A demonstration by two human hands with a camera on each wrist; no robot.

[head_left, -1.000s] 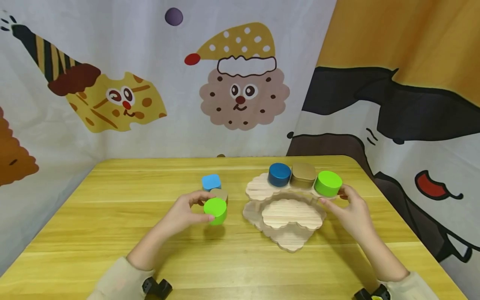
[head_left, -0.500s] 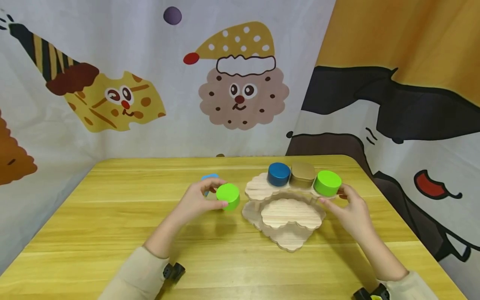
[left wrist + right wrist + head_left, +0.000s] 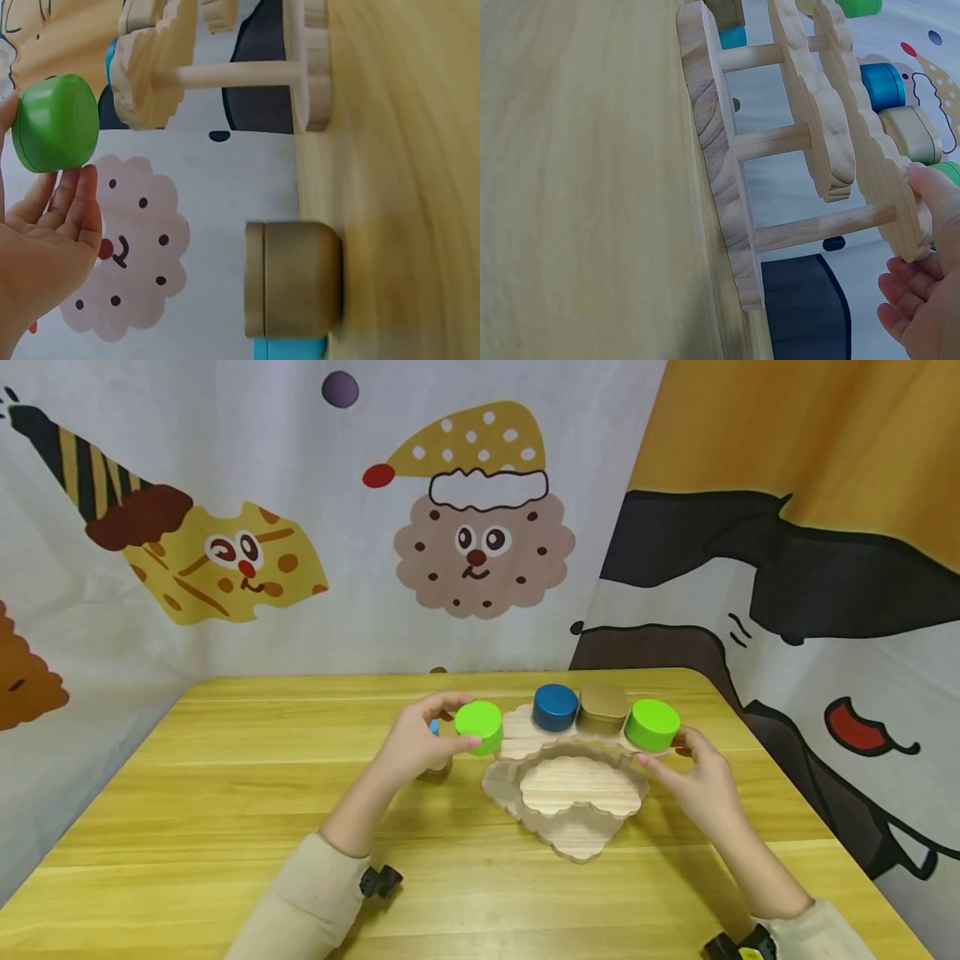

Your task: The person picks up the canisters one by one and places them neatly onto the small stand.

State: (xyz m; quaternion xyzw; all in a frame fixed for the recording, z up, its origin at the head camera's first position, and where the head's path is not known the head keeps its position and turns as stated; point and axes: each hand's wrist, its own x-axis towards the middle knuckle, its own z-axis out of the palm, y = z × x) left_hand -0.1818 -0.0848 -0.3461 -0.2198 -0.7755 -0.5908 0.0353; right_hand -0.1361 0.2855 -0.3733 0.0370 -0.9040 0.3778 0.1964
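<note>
Since the earlier frame, the left hand (image 3: 420, 739) has come up and right with its green tin (image 3: 479, 727), which I now see off the table (image 3: 225, 827), near the top shelf's left end; fingers and thumb pinch its sides. I'd judge it light, stiff and rather slick (smooth, shiny walls), hard to break, best held by the side walls with the underside free. Partly hidden behind that hand, a tan tin (image 3: 437, 770) and a light-blue tin (image 3: 434, 727) could catch a dipping wrist. Next comes the wooden stand (image 3: 581, 785), with a dark-blue tin (image 3: 556, 707), a gold tin (image 3: 603, 707) and another lime tin (image 3: 653, 724) crowding its top shelf (image 3: 521, 739) rightward. At the far right, the right hand (image 3: 705, 781) grips that shelf's end.
</note>
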